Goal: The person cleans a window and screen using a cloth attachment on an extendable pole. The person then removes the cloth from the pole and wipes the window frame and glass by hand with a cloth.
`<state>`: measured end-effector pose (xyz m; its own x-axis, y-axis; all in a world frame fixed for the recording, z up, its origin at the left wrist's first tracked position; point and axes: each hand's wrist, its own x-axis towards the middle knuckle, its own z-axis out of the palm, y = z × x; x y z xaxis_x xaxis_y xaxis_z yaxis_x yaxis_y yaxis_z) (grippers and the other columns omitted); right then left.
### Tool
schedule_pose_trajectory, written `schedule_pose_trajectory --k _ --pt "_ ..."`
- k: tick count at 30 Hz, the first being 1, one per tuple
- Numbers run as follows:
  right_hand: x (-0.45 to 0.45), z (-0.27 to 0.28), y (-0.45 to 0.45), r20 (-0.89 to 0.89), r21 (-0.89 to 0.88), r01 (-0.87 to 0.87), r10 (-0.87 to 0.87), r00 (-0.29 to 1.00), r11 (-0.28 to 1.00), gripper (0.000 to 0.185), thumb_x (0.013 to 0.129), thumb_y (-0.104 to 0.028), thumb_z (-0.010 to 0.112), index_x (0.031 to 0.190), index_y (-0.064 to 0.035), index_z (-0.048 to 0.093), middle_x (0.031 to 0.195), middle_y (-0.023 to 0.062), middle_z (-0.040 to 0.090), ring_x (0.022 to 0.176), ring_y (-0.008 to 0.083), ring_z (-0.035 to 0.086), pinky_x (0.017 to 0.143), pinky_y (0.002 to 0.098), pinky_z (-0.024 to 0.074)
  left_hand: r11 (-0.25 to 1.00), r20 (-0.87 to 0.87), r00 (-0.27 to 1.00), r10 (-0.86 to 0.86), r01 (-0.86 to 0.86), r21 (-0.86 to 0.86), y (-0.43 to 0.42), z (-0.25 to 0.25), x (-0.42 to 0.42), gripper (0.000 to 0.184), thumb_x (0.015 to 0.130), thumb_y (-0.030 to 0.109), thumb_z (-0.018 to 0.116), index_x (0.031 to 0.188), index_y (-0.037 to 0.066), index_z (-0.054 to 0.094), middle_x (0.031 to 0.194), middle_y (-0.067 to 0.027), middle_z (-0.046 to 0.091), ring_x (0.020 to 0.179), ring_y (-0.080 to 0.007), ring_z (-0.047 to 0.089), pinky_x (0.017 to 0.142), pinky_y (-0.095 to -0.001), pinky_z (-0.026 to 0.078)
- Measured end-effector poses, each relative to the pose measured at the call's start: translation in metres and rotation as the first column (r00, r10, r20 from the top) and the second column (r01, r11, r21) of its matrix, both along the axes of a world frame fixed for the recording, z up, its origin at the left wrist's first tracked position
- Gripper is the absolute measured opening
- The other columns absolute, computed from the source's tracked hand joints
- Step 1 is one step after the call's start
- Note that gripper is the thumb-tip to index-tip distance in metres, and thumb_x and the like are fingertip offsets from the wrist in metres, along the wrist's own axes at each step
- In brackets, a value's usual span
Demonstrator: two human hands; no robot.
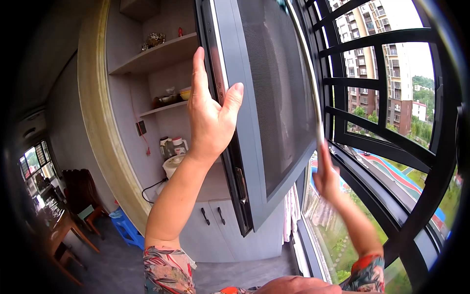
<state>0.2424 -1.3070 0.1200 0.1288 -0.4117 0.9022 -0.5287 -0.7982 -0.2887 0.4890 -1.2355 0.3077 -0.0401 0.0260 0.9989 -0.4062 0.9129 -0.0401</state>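
Note:
My left hand (213,117) lies against the outer edge of a grey-framed window screen sash (240,73), thumb spread from straight fingers. The sash stands swung inward, with dark mesh (284,98) in its frame and a handle (241,183) low on its edge. On the window side, my right hand (327,176) is closed around the lower end of a long thin pole (311,68), slightly blurred. The pole runs up beside the mesh, and its top passes out of view near a small teal patch whose kind I cannot make out.
Dark window bars (377,83) stand close on the right, with buildings and greenery outside. Behind the sash are shelves (156,54) with small items, a white appliance (172,166) and a cabinet (205,240). A blue stool (126,228) and wooden table (58,228) stand left.

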Motion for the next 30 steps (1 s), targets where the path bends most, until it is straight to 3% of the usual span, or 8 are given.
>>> schedule_pose_trajectory --k 7,8,9,12,13,15,19,30 --pt "-0.022 0.293 -0.075 0.032 -0.092 0.107 -0.105 0.994 0.990 0.076 0.075 -0.006 0.056 0.140 -0.0203 0.019 0.115 0.0240 0.052 0.077 0.0272 0.063 0.067 0.0375 0.0538 0.989 -0.023 0.990 -0.142 0.143 0.047 0.004 0.000 -0.003 0.066 0.084 0.002 0.055 0.137 -0.002 0.015 0.110 -0.0107 0.054 0.088 -0.0109 0.054 0.079 -0.0238 0.045" --pt "-0.028 0.330 -0.092 0.025 -0.142 0.125 -0.122 0.992 0.982 0.074 0.076 -0.009 0.056 0.140 -0.0221 0.020 0.097 0.0178 0.058 0.053 0.0176 0.056 0.043 0.0322 0.0475 0.992 -0.009 0.993 -0.114 0.114 0.059 0.005 0.000 -0.001 0.066 0.084 0.002 0.055 0.137 -0.003 0.015 0.111 -0.0105 0.053 0.089 -0.0108 0.053 0.079 -0.0234 0.045" --pt "-0.026 0.358 -0.092 0.076 -0.129 0.121 -0.112 0.991 0.984 0.072 0.078 -0.004 0.048 0.140 -0.0301 0.021 0.069 0.0067 0.051 0.042 0.0117 0.043 0.036 0.0262 0.0400 0.990 0.007 0.990 -0.137 0.137 0.036 0.003 0.000 0.000 0.066 0.084 0.001 0.054 0.137 -0.002 0.016 0.113 -0.0103 0.052 0.090 -0.0103 0.053 0.080 -0.0222 0.044" --pt "-0.024 0.413 -0.103 0.095 -0.107 0.110 -0.100 0.990 0.988 0.073 0.079 -0.002 0.048 0.140 -0.0305 0.019 0.071 0.0074 0.051 0.043 0.0121 0.044 0.036 0.0264 0.0395 0.981 -0.048 0.983 -0.176 0.179 0.071 0.006 -0.003 -0.003 0.065 0.085 -0.001 0.053 0.138 -0.001 0.016 0.116 -0.0096 0.051 0.092 -0.0090 0.052 0.080 -0.0211 0.043" --pt "-0.025 0.427 -0.106 0.094 -0.091 0.099 -0.090 0.991 0.991 0.074 0.079 -0.002 0.048 0.140 -0.0306 0.019 0.071 0.0077 0.051 0.044 0.0123 0.044 0.036 0.0265 0.0393 0.989 -0.037 0.990 -0.136 0.138 0.054 0.007 -0.003 -0.003 0.065 0.085 -0.001 0.053 0.138 0.000 0.016 0.116 -0.0090 0.050 0.092 -0.0087 0.051 0.080 -0.0207 0.043" --pt "-0.029 0.443 -0.121 0.097 -0.047 0.071 -0.066 0.993 0.996 0.074 0.079 -0.001 0.047 0.140 -0.0308 0.018 0.072 0.0082 0.052 0.045 0.0126 0.045 0.036 0.0266 0.0390 0.988 -0.047 0.992 -0.120 0.124 0.092 0.009 -0.004 -0.003 0.063 0.084 0.000 0.052 0.137 -0.002 0.018 0.128 -0.0134 0.041 0.111 -0.0155 0.043 0.093 -0.0254 0.034" --pt "-0.043 0.461 -0.148 0.103 0.019 0.009 -0.011 0.995 1.000 0.075 0.079 0.001 0.047 0.140 -0.0313 0.016 0.074 0.0092 0.052 0.047 0.0132 0.046 0.036 0.0269 0.0384 0.991 -0.059 0.995 -0.082 0.087 0.097 0.009 -0.004 -0.004 0.062 0.083 0.005 0.052 0.136 -0.004 0.021 0.133 -0.0167 0.037 0.121 -0.0199 0.039 0.101 -0.0292 0.028" --pt "-0.057 0.440 -0.181 0.092 0.105 -0.110 0.100 0.991 0.988 0.079 0.081 0.007 0.045 0.140 -0.0327 0.011 0.080 0.0120 0.054 0.052 0.0148 0.048 0.035 0.0276 0.0367 0.995 -0.061 0.998 0.007 -0.001 0.095 0.008 -0.005 -0.006 0.060 0.085 0.007 0.051 0.135 -0.006 0.022 0.134 -0.0173 0.036 0.122 -0.0201 0.038 0.102 -0.0297 0.026"
